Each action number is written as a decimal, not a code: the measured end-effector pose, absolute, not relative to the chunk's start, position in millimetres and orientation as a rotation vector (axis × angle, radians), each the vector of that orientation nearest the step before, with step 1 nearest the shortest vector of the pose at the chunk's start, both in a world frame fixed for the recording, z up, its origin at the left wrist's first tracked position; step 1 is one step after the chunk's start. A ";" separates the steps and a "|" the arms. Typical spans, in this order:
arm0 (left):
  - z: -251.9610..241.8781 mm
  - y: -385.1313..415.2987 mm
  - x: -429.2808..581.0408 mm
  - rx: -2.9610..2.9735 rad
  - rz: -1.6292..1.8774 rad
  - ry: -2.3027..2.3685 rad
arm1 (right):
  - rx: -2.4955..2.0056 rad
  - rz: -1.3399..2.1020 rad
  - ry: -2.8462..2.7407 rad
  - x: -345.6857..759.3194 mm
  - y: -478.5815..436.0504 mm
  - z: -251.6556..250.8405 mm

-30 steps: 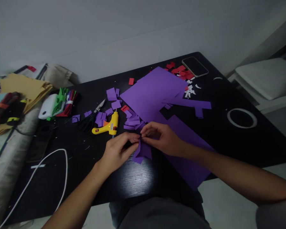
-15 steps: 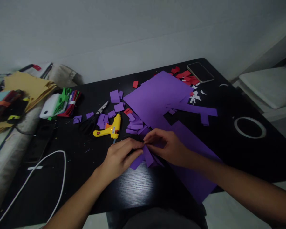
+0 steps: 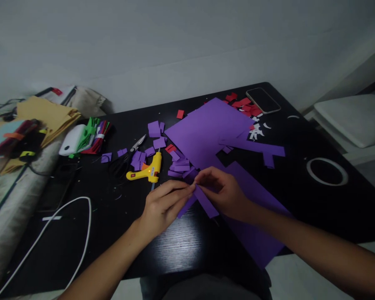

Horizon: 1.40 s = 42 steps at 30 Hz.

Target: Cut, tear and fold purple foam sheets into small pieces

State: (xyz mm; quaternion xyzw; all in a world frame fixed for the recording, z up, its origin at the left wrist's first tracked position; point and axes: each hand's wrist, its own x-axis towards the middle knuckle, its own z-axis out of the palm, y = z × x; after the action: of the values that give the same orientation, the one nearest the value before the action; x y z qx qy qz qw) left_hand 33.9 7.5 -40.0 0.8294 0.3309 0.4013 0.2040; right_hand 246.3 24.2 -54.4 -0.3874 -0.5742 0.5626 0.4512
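Between my two hands, low over the table's front half, is a folded purple paper strip (image 3: 206, 203). My left hand (image 3: 165, 204) pinches it at its upper end, with another purple flap showing below the fingers. Fingertips of my right hand (image 3: 223, 191) close on the same end from the other side, nearly touching the left ones. Where they meet, the paper is mostly hidden. Just beyond lies a pile of folded purple paper pieces (image 3: 179, 165). A yellow glue gun (image 3: 146, 170) rests left of that pile, its small light orange.
Large purple sheets (image 3: 208, 129) cover the middle, one under my right forearm. Scissors (image 3: 138, 143), a phone (image 3: 264, 100), red scraps (image 3: 250, 109), white scraps (image 3: 256, 132) and a tape ring (image 3: 327, 171) lie around. A white cable (image 3: 89, 225) loops at left, near bundled papers (image 3: 96, 135).
Both hands have shifted slightly right with the purple paper. The strip has turned, its lower end now pointing further right. The whole view has moved a little.
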 end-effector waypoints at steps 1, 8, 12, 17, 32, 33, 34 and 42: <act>-39.6 7.8 34.7 2.307 1.129 0.921 | -0.962 1.398 -1.403 246.1 23.9 -53.3; -37.1 9.0 37.4 2.250 1.154 0.950 | -0.954 1.420 -1.361 246.7 23.9 -53.1; -38.5 8.5 35.6 2.251 1.154 0.941 | -0.952 1.417 -1.353 247.6 25.5 -56.0; -35.4 9.3 37.0 2.290 1.155 0.936 | -1.010 1.448 -1.277 248.2 26.9 -51.2; -34.4 9.4 36.9 2.266 1.221 0.975 | -0.956 1.599 -1.229 248.8 28.9 -49.2; -34.4 9.3 37.0 2.265 1.219 0.973 | -0.966 1.601 -1.227 249.1 28.8 -48.1; -34.5 9.2 37.1 2.264 1.213 0.974 | -0.975 1.601 -1.231 249.5 28.8 -47.1; -36.3 9.4 37.0 2.271 1.212 0.952 | -0.920 1.561 -1.332 248.4 28.5 -48.7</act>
State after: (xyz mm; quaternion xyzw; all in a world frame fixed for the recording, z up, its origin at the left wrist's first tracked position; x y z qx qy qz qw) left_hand 37.0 9.4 -36.3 0.8112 0.3402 0.4329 0.1972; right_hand 248.4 28.5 -48.7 -0.3691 -0.5344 0.6261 0.4315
